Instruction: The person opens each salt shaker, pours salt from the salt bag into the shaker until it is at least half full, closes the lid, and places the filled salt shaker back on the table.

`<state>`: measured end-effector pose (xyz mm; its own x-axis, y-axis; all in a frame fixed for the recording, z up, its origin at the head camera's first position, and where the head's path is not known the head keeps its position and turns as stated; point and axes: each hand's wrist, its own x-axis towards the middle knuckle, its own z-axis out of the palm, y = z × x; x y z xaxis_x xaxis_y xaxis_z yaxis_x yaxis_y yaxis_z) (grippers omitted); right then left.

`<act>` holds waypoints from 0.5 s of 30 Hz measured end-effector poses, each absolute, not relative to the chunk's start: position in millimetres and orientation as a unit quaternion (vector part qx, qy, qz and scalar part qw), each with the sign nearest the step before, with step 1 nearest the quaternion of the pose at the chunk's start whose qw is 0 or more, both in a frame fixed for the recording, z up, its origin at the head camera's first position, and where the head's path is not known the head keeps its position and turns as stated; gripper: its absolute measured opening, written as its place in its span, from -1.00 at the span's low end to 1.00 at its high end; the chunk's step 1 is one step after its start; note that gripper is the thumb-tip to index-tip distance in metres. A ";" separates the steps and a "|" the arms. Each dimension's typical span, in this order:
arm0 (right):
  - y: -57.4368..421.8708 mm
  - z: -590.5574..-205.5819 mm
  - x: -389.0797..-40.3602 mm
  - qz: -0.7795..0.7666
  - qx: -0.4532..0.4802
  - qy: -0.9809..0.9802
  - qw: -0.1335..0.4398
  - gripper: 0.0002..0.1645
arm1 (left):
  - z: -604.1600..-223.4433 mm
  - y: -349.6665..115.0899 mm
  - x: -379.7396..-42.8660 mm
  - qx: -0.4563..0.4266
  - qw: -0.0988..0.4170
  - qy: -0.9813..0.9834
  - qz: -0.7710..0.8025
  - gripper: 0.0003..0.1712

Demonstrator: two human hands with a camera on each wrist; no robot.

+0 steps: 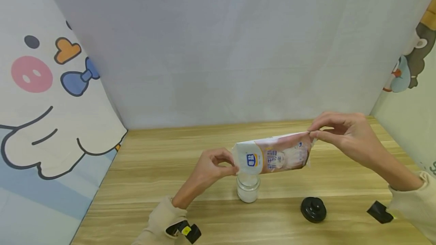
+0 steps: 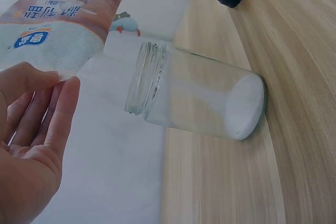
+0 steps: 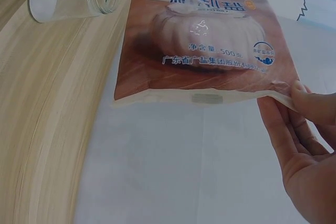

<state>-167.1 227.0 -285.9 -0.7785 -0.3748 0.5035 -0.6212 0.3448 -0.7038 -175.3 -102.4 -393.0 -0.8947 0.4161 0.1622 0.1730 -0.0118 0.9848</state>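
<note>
A salt bag (image 1: 284,153), white at one end and pinkish brown at the other, is held on its side over a clear glass jar (image 1: 248,191). My left hand (image 1: 212,165) pinches a corner at the white end, close to the jar's mouth. The brown end is raised slightly, with my right hand (image 1: 351,133) pinching its upper corner between thumb and fingers. White salt (image 2: 245,106) covers the bottom of the upright jar, and a pale streak shows above it in the left wrist view. Whether salt is falling from the bag cannot be made out.
A round black lid (image 1: 313,210) with a knob lies on the wooden table (image 1: 163,177), right of the jar. Behind the table hangs a pale grey cloth (image 1: 238,48). Cartoon-printed panels (image 1: 30,131) stand at both sides.
</note>
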 end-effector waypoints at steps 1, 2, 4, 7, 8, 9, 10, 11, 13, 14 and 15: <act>227.0 -285.8 -167.1 0.483 0.307 -0.810 0.127 -0.76 | -392.6 -102.4 -175.2 0.211 0.090 0.698 0.678 -0.87; 227.0 -285.6 -167.0 0.482 0.307 -0.811 0.127 -0.76 | -392.7 -102.4 -175.4 0.210 0.090 0.698 0.678 -0.87; 226.9 -285.4 -166.9 0.478 0.305 -0.814 0.129 -0.76 | -392.1 -102.4 -175.1 0.210 0.090 0.698 0.678 -0.87; 226.8 -285.1 -166.7 0.474 0.303 -0.816 0.130 -0.75 | -391.8 -102.4 -175.1 0.209 0.091 0.699 0.678 -0.87; 226.8 -285.0 -166.6 0.473 0.302 -0.817 0.130 -0.75 | -392.0 -102.3 -175.2 0.210 0.091 0.698 0.679 -0.88; 226.8 -285.0 -166.5 0.472 0.301 -0.818 0.131 -0.75 | -392.2 -102.3 -175.4 0.210 0.091 0.698 0.679 -0.88; 226.7 -284.9 -166.5 0.473 0.301 -0.818 0.131 -0.75 | -392.4 -102.2 -175.6 0.211 0.090 0.698 0.678 -0.88; 226.7 -284.8 -166.5 0.475 0.301 -0.817 0.130 -0.75 | -392.6 -102.2 -175.8 0.212 0.090 0.698 0.678 -0.88; 226.6 -284.9 -166.5 0.476 0.302 -0.816 0.130 -0.75 | -393.2 -102.2 -176.2 0.213 0.089 0.698 0.677 -0.88; 226.7 -285.1 -166.6 0.477 0.303 -0.815 0.130 -0.75 | -393.3 -102.2 -176.2 0.213 0.089 0.698 0.678 -0.88; 226.7 -285.1 -166.7 0.478 0.304 -0.814 0.130 -0.75 | -393.5 -102.2 -176.1 0.213 0.089 0.698 0.678 -0.88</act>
<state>-166.7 226.7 -285.1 -0.7816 -0.3710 0.5014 -0.6187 0.3590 -0.6988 -176.1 -102.2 -393.5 -0.8935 0.4177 0.1649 0.1768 -0.0102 0.9842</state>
